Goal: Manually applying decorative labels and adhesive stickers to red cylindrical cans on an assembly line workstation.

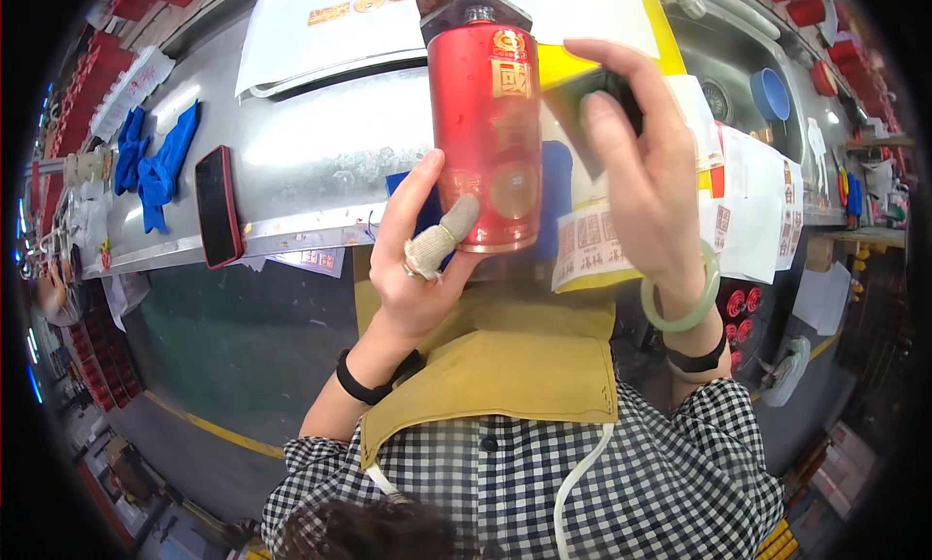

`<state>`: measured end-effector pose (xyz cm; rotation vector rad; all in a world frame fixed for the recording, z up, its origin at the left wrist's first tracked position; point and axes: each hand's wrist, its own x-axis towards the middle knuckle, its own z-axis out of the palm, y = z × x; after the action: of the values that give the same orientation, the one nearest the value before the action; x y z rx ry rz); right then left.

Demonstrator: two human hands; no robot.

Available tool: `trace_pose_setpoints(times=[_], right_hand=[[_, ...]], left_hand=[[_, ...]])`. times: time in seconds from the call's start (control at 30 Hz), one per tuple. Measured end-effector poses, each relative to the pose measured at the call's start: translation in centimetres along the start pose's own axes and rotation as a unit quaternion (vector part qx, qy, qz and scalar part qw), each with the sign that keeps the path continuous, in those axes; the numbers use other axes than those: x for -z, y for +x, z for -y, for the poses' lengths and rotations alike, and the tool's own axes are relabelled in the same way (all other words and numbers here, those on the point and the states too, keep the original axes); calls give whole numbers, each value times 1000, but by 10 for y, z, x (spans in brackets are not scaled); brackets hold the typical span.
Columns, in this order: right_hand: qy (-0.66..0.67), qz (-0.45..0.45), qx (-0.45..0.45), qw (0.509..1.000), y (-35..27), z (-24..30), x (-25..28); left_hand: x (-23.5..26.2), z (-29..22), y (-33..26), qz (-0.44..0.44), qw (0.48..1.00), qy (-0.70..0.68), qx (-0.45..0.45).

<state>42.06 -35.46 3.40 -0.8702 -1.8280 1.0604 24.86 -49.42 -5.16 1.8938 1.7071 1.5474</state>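
- 2 hands are raised over a metal bench [320,162], with a red bottle [485,138] between them near the centre of the view.
- At 9 o'clock, blue gloves [155,167] lie crumpled on the bench, and just to their right a phone [217,207] in a red case lies flat near the bench's front edge.
- At 11 o'clock, a large white printed sheet [311,26] lies on the bench behind the bottle.
- The left hand [422,269] grasps the bottle from below and from the left, thumb up along its side; 1 finger wears a pale cloth cot [442,238] pressed to the bottle's lower part.
- The bottle stands upright, its capped top toward 12 o'clock.
- The right hand [631,162] is curled around a small dark block [592,104], just beside the bottle's upper right side; whether the block touches the bottle cannot be told.
- A pale green bangle [684,308] and a black band sit on the right wrist.
- At 2 o'clock, a blue bowl [770,94] sits in a sink [723,50].
- At 3 o'clock, white printed papers [757,211] overlap one another on the bench.
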Motion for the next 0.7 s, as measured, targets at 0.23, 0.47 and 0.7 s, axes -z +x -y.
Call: trace_pose_setpoints(times=[0.23, 0.47, 0.7], right_hand=[[-125, 68, -16, 990, -21, -6, -30], [-46, 102, -89, 990, -18, -2, -29], [-28, 109, -97, 989, -17, -5, -30]], left_hand=[[9, 1, 13, 17, 947, -274, 166], [8, -9, 32, 99, 880, -382, 266], [13, -11, 38, 105, 842, -436, 300]])
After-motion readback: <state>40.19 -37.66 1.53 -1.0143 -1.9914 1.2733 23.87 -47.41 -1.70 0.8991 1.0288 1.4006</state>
